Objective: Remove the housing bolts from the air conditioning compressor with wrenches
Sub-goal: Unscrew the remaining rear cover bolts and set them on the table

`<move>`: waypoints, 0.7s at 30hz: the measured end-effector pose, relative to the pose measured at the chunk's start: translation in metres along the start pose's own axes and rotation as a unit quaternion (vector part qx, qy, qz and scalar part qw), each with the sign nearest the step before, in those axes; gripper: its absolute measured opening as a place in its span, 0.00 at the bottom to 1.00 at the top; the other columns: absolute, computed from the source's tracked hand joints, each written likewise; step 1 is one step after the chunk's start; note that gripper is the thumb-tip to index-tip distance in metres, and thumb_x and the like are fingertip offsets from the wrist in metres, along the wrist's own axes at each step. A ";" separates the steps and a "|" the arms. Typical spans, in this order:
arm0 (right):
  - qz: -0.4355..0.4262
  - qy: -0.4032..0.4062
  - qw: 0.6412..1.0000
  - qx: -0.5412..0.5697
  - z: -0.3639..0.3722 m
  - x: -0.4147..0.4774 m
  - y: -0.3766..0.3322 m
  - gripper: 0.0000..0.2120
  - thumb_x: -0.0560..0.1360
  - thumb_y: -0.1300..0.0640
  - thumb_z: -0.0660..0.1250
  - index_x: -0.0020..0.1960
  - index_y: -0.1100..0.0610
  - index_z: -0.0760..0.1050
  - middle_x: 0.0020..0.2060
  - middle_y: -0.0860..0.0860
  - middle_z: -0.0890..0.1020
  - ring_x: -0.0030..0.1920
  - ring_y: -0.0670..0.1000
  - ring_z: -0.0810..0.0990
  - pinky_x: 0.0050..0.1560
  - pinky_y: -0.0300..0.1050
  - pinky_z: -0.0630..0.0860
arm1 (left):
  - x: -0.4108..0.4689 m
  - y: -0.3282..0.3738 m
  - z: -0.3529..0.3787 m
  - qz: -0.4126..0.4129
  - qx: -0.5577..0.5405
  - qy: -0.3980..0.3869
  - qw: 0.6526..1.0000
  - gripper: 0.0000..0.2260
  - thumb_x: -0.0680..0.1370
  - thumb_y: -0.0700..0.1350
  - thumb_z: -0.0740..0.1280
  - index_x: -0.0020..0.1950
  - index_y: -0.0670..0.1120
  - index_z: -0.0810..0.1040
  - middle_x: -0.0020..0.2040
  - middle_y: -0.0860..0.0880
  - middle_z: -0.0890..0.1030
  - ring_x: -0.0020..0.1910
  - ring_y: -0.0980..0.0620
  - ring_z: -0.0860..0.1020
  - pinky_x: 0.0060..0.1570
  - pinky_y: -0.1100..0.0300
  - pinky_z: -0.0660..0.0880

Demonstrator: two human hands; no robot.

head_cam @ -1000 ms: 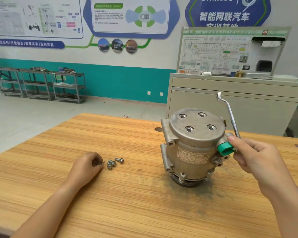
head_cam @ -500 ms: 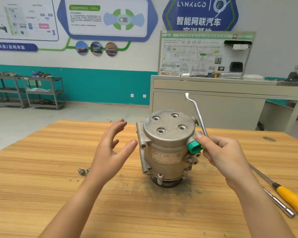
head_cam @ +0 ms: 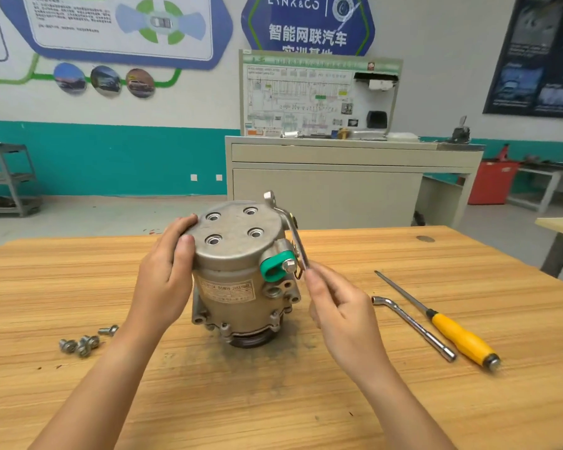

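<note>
The grey metal compressor (head_cam: pixel 238 274) stands upright in the middle of the wooden table (head_cam: pixel 273 401), its round top cover showing empty bolt holes. A green cap (head_cam: pixel 272 269) sticks out on its right side. My left hand (head_cam: pixel 163 280) grips the cover's left edge. My right hand (head_cam: pixel 342 306) pinches the lower end of a thin bent wrench (head_cam: pixel 294 235) that rises along the compressor's right side to its top rim. Several removed bolts (head_cam: pixel 83 342) lie on the table at the left.
To the right of the compressor lie an L-shaped socket wrench (head_cam: pixel 413 326) and a screwdriver with a yellow handle (head_cam: pixel 459 336). A beige cabinet (head_cam: pixel 338 177) with a display board stands behind the table. Metal shelves stand at the far left.
My left hand left the bolts, rose open, and now clasps the compressor's cover. My right hand lowered the wrench against the compressor's right side. The view shifted right, revealing the tools.
</note>
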State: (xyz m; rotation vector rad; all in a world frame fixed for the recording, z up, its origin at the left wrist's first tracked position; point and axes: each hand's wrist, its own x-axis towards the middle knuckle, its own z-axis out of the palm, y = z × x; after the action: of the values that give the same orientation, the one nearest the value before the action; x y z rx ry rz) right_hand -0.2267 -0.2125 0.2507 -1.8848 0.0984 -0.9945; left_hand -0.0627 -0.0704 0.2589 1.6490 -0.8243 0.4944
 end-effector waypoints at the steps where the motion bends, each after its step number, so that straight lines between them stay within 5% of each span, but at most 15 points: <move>1: 0.027 0.035 0.998 -0.035 -0.009 -0.007 0.012 0.16 0.74 0.43 0.57 0.56 0.46 0.76 0.26 0.33 0.75 0.30 0.35 0.73 0.33 0.26 0.67 | 0.000 0.000 0.000 0.003 -0.002 0.000 1.000 0.24 0.77 0.53 0.50 0.67 0.46 0.72 0.63 0.50 0.74 0.63 0.52 0.71 0.61 0.57 0.67; 4: 0.119 0.067 0.960 -0.246 -0.045 -0.021 0.042 0.16 0.76 0.48 0.60 0.58 0.54 0.77 0.29 0.41 0.79 0.31 0.41 0.76 0.30 0.31 0.66 | -0.002 0.001 0.002 0.009 -0.005 -0.002 1.000 0.23 0.78 0.52 0.50 0.67 0.45 0.72 0.65 0.46 0.75 0.65 0.47 0.71 0.63 0.51 0.67; 7: 0.203 0.006 0.854 -0.480 -0.079 -0.027 0.068 0.14 0.79 0.48 0.57 0.56 0.53 0.77 0.43 0.48 0.82 0.47 0.49 0.79 0.38 0.40 0.67 | -0.003 0.002 0.004 0.016 0.000 -0.003 1.000 0.23 0.78 0.52 0.50 0.67 0.45 0.72 0.65 0.46 0.74 0.67 0.47 0.70 0.64 0.53 0.66; 12: 0.211 -0.041 0.759 -0.615 -0.097 -0.028 0.080 0.17 0.79 0.43 0.52 0.48 0.50 0.77 0.39 0.45 0.77 0.44 0.47 0.78 0.34 0.40 0.66 | -0.003 0.003 0.006 0.012 -0.004 0.010 1.000 0.22 0.78 0.52 0.50 0.67 0.45 0.72 0.64 0.50 0.74 0.68 0.48 0.69 0.65 0.54 0.65; 21: 0.165 -0.036 0.743 -0.647 -0.096 -0.027 0.093 0.17 0.78 0.45 0.54 0.54 0.51 0.78 0.52 0.47 0.76 0.54 0.47 0.74 0.48 0.39 0.72 | -0.004 0.003 0.003 0.005 -0.003 0.020 1.000 0.23 0.78 0.52 0.50 0.67 0.44 0.72 0.61 0.54 0.73 0.63 0.54 0.70 0.60 0.59 0.66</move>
State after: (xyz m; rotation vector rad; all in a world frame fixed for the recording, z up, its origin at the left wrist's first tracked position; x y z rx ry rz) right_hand -0.2775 -0.3183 0.1812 -2.9526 1.3340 -0.5572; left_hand -0.0681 -0.0725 0.2574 1.6247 -0.8034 0.5296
